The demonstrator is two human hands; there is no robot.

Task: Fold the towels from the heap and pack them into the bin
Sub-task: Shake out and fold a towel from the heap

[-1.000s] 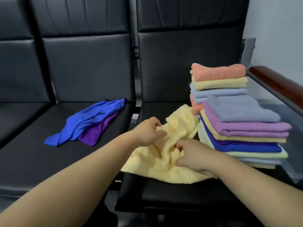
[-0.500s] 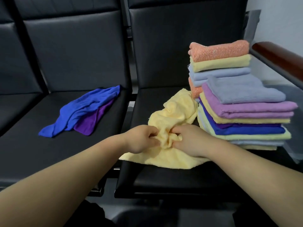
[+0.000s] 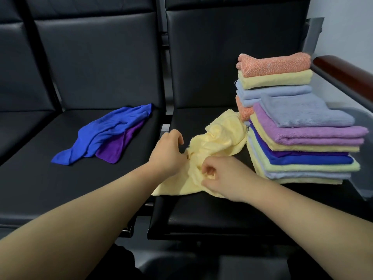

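Observation:
A crumpled pale yellow towel (image 3: 218, 138) lies on the right black seat. My left hand (image 3: 168, 152) grips its left part, fingers curled over the cloth. My right hand (image 3: 220, 176) pinches a fold at its near edge. To the right stand two stacks of folded towels: a tall back stack topped by an orange towel (image 3: 274, 64) and a nearer stack topped by a grey-blue towel (image 3: 302, 112). On the left seat lies a small heap, a blue towel (image 3: 109, 132) over a purple towel (image 3: 117, 146).
A grey bin wall (image 3: 361, 178) shows at the right behind the stacks. A brown wooden armrest (image 3: 347, 73) runs along the right. The black seat backs (image 3: 101, 57) rise behind, with a gap between the two seats.
My hands, which met at the towel's middle, have drawn slightly apart along the cloth. The left one shifted left and up, the right one nearer with a fold pinched.

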